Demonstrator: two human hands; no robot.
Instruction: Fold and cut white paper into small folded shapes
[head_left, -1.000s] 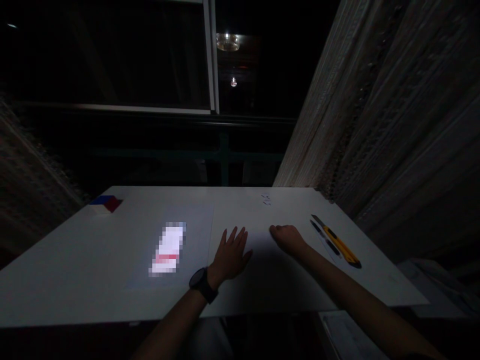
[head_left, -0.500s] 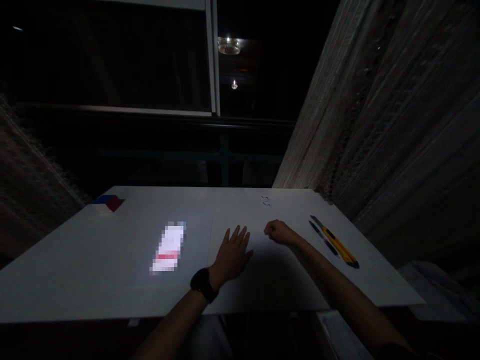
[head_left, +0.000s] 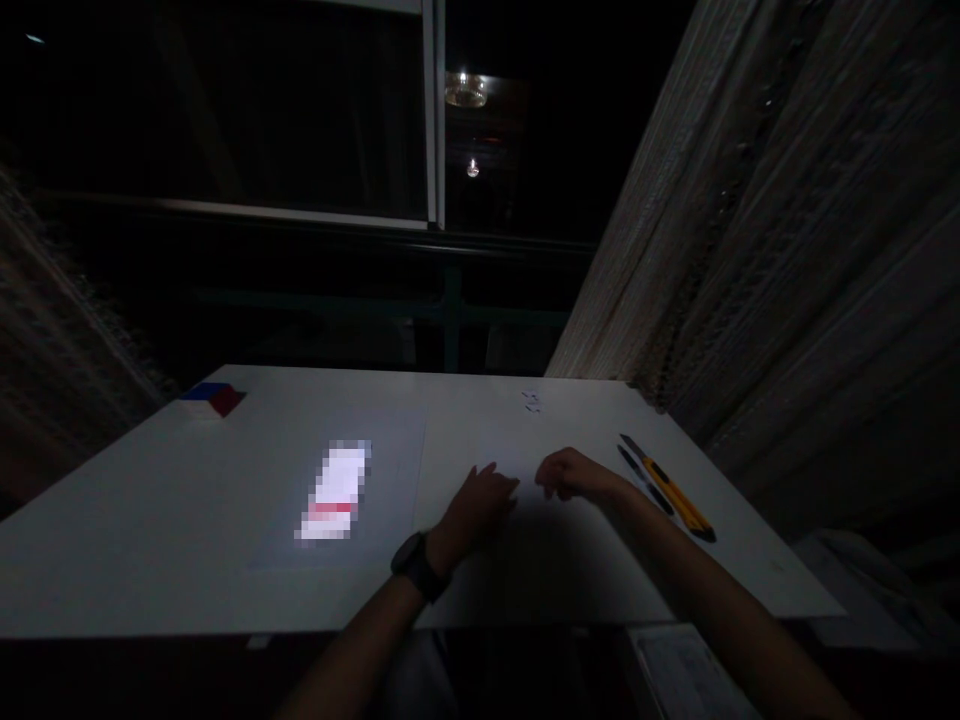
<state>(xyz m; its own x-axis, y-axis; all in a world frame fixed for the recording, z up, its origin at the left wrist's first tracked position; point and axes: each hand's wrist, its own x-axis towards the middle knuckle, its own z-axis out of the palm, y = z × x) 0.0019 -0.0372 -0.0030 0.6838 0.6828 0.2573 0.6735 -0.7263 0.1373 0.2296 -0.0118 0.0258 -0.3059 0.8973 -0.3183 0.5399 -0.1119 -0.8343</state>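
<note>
My left hand, with a black watch on its wrist, is bent low over the middle of the white table. Its fingers are drawn together and point right; the darkness hides whatever they may hold. Just to the right, my right hand has its fingers curled down toward the tabletop. A small gap lies between the two hands. What is in the right fingers, if anything, is too dark to make out. Small blue marks show on the surface beyond the hands.
A lit, blurred-out rectangle lies on a pale sheet at left. A blue, red and white block stands at the far left. To the right are a yellow utility knife and a dark pen-like tool. Curtains hang alongside.
My left hand has gone from flat with spread fingers to bent and drawn together, moving slightly right. My right hand has lifted from a fist to downward-curled fingers.
</note>
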